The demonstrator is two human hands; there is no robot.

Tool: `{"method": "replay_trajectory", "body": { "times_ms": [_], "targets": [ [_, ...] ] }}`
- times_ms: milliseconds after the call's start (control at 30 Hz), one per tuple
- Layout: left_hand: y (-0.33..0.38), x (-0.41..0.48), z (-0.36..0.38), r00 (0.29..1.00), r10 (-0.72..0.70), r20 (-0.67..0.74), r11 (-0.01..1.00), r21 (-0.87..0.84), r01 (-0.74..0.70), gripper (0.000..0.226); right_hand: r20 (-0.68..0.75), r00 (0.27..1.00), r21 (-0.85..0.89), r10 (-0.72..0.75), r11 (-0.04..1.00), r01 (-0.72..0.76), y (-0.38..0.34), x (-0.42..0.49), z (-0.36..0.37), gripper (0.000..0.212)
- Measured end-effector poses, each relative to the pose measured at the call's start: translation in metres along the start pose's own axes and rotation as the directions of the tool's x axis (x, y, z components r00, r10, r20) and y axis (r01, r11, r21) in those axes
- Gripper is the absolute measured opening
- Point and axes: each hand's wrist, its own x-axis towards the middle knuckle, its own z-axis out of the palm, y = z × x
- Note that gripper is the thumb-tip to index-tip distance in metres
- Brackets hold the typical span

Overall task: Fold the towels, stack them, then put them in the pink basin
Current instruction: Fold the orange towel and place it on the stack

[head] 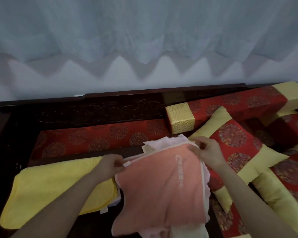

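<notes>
**Salmon towel (155,194) held by its top corners**

Head view: my left hand (110,166) and right hand (207,152) each pinch a top corner of the salmon towel. It drapes toward me over a heap of pale towels (162,142). A yellow towel (58,186) lies flat at left on the dark wooden sofa (86,110). A red-and-yellow cushion (234,148) sits at right.

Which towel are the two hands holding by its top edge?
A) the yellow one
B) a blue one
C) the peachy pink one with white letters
C: the left hand and the right hand each pinch the top edge of the pink towel, which has white letters on it, while the yellow towel lies flat to the left, not held.
</notes>
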Motion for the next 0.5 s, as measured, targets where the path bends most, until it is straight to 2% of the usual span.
{"method": "replay_trajectory", "body": {
  "times_ms": [67,167,300,433,500],
  "targets": [
    [0.011,-0.012,-0.020,0.988,-0.047,-0.145,0.984,-0.177,0.020,0.009,0.031,1.000,-0.049,0.001,0.999,0.000,0.000,0.000,-0.021,0.037],
    [0.035,-0.029,-0.051,0.956,-0.036,-0.291,0.952,-0.301,-0.056,0.009,0.098,0.994,-0.088,-0.038,0.995,0.046,-0.010,-0.002,-0.046,0.015],
    [0.077,-0.055,-0.092,0.869,0.243,-0.431,0.958,-0.037,-0.286,0.016,0.064,0.989,-0.099,-0.132,0.986,0.138,-0.039,-0.003,-0.067,0.014],
    [0.111,-0.083,-0.133,0.755,0.420,-0.503,0.903,0.150,-0.403,0.007,-0.075,0.982,0.207,-0.170,0.961,0.183,-0.082,-0.008,-0.089,0.009],
    [0.117,-0.100,-0.151,0.736,0.467,-0.490,0.882,0.202,-0.425,0.006,-0.116,0.970,0.282,-0.213,0.929,0.238,-0.103,-0.013,-0.096,0.010]
  ]
}}
